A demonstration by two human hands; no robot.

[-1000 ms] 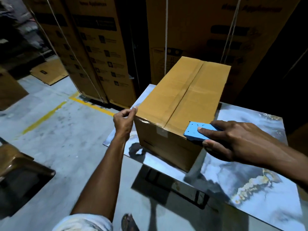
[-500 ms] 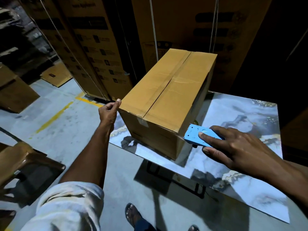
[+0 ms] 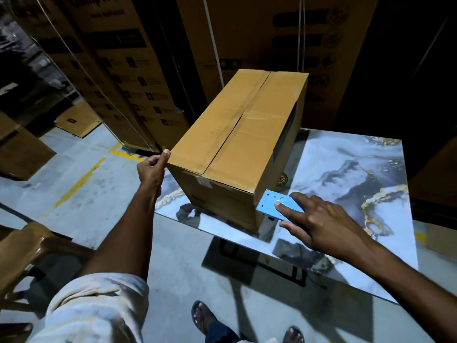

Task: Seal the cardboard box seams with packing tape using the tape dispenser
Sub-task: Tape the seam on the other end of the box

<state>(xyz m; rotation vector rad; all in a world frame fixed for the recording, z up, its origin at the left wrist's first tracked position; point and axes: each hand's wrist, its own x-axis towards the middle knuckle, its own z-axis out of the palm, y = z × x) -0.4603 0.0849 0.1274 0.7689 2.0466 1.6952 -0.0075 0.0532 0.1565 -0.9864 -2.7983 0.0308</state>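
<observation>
Head view, tape dispenser (image 3: pixel 274 203) lowered onto box (image 3: pixel 237 134) corner, left hand (image 3: pixel 151 168) unchanged

Box (image 3: pixel 237 125) on table (image 3: pixel 346 169), both hands at its near end.
The left hand (image 3: pixel 152 169), fingers curled, sets its thumb tip against the near-left top corner; a grip cannot be confirmed. The right hand (image 3: pixel 319 224) holds the blue dispenser (image 3: pixel 274 205), index finger on top, toothed edge touching the box's near-right vertical edge. Tape (image 3: pixel 247 112) covers the top seam.
</observation>
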